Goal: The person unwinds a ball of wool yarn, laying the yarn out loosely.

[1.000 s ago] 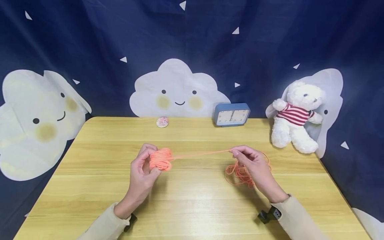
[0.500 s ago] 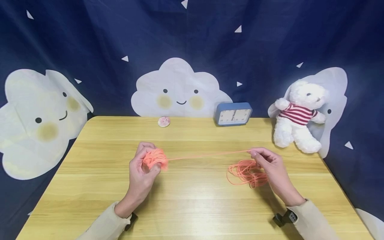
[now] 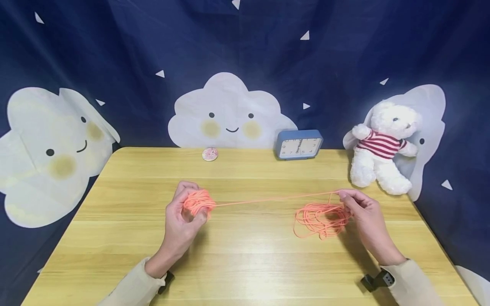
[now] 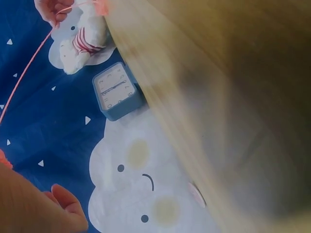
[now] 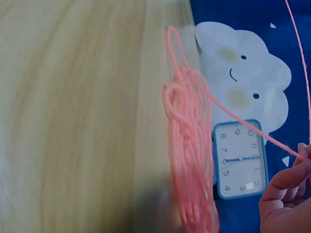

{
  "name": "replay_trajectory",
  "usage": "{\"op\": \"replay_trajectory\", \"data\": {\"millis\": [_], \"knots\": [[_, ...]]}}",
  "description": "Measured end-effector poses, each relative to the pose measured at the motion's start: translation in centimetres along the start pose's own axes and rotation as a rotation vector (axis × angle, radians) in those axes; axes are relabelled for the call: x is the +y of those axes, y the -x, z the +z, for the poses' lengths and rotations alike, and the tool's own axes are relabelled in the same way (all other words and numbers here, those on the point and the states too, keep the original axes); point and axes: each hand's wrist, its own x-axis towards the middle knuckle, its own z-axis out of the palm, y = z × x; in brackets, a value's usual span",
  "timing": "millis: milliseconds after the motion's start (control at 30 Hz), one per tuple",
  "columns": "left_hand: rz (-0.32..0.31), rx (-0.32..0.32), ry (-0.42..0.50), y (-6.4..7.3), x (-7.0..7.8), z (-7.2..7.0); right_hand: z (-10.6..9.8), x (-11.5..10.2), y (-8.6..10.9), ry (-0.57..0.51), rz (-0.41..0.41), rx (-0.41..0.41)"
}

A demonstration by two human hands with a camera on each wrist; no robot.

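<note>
My left hand (image 3: 181, 221) grips a small wound ball of coral-orange yarn (image 3: 199, 202) between thumb and fingers, above the left half of the table. From the ball a strand (image 3: 264, 199) runs taut to my right hand (image 3: 365, 219), which pinches it between thumb and fingertips. Under and beside the right hand lies a loose heap of the same yarn (image 3: 319, 219) on the table. In the right wrist view, a length of yarn (image 5: 243, 120) rises from this heap (image 5: 189, 141) to the pinching fingers (image 5: 286, 187). Only an edge of the ball (image 4: 4, 160) shows in the left wrist view.
A blue desk clock (image 3: 299, 145) and a round pink-white disc (image 3: 209, 154) are at the wooden table's (image 3: 245, 263) back edge. A white teddy bear (image 3: 380, 148) in a striped shirt sits back right. A dark blue cloud-print curtain (image 3: 245, 42) surrounds the table.
My right hand has moved to the right with the pinched strand, lengthening the stretch between the hands. My left hand has shifted slightly left and turned the ball. More of the heap shows.
</note>
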Motion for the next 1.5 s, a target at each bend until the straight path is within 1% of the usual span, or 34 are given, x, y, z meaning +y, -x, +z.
{"op": "replay_trajectory", "data": {"millis": [100,267,333,400,467,533,667,767,867,933,1000,1100,1167,1267,1367,1500], "knots": [[-0.022,-0.041,0.008,0.0,0.0,-0.2,-0.3,-0.1,-0.1,-0.034,-0.006,0.014],[-0.033,-0.123,0.024,0.2,-0.1,-0.4,-0.6,-0.1,-0.2,-0.064,-0.016,0.014],[-0.042,-0.144,0.022,0.3,-0.1,-0.5,-0.7,0.0,-0.2,-0.076,-0.016,0.017],[-0.054,-0.153,0.018,0.3,-0.1,-0.5,-0.8,0.1,-0.3,-0.086,-0.016,0.023],[-0.065,-0.14,0.012,0.3,-0.1,-0.5,-1.0,0.2,-0.4,-0.096,-0.018,0.031],[-0.077,-0.109,0.003,0.2,0.0,-0.6,-1.2,0.3,-0.5,-0.099,-0.013,0.04],[-0.065,-0.037,-0.001,0.2,0.0,-0.8,-2.0,0.6,-0.7,-0.08,0.013,0.059],[-0.048,-0.005,0.008,0.1,0.0,-0.8,-3.0,0.9,-0.9,-0.047,0.05,0.071],[-0.039,0.015,0.012,0.1,0.0,-0.9,-4.2,1.2,-1.2,0.022,0.102,0.078],[-0.035,0.025,0.017,0.1,0.0,-0.9,-4.9,1.3,-1.4,0.084,0.143,0.062],[-0.029,0.028,0.021,0.1,0.0,-1.0,-5.6,1.5,-1.6,0.176,0.18,0.031],[-0.024,0.024,0.026,0.0,0.0,-1.0,-6.3,1.6,-1.9,0.307,0.224,-0.037],[-0.028,0.02,0.024,0.0,0.0,-0.9,-6.7,1.6,-2.2,0.389,0.241,-0.079],[-0.049,0.012,0.014,0.1,0.1,-0.7,-7.0,1.8,-2.6,0.479,0.252,-0.132],[-0.078,-0.005,-0.005,0.2,0.1,-0.4,-7.0,1.9,-2.9,0.548,0.253,-0.163],[-0.117,-0.024,-0.039,0.2,-0.1,0.0,-6.8,1.8,-3.0,0.608,0.242,-0.195]]}}
